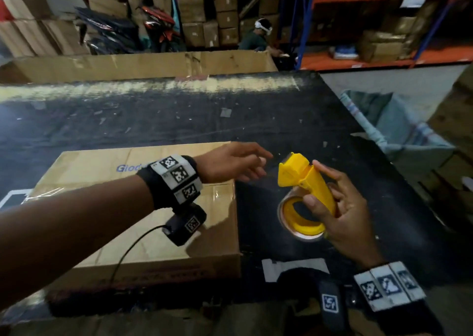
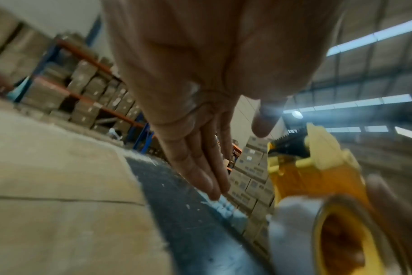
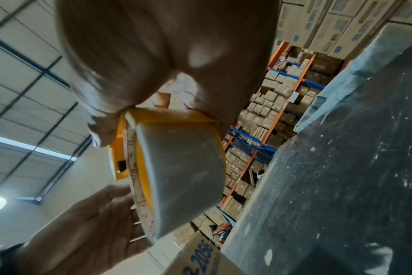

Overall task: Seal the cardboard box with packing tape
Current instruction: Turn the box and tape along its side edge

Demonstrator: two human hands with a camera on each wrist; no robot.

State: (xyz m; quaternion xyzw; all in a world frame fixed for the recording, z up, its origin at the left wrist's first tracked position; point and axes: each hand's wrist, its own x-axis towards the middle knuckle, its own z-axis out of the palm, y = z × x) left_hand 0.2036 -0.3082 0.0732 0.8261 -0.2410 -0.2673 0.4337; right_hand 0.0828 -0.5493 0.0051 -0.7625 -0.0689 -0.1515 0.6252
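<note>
A flat brown cardboard box (image 1: 143,207) with blue lettering lies on the black table (image 1: 179,120), clear tape across its top. My right hand (image 1: 340,207) grips a yellow tape dispenser (image 1: 304,182) with its roll of clear tape (image 1: 299,233), held above the table to the right of the box. My left hand (image 1: 235,164) reaches across the box's far right corner toward the dispenser's cutter end, fingers straight and holding nothing. The left wrist view shows those fingers (image 2: 200,167) extended beside the dispenser (image 2: 318,167). In the right wrist view the roll (image 3: 183,174) fills the middle.
A long cardboard sheet (image 1: 143,64) stands behind the table. Shelves of cartons (image 1: 371,23) line the back, and a person (image 1: 258,37) sits there. A pale sack-lined bin (image 1: 399,131) stands off the table's right edge. White label scraps (image 1: 294,266) lie near the front edge.
</note>
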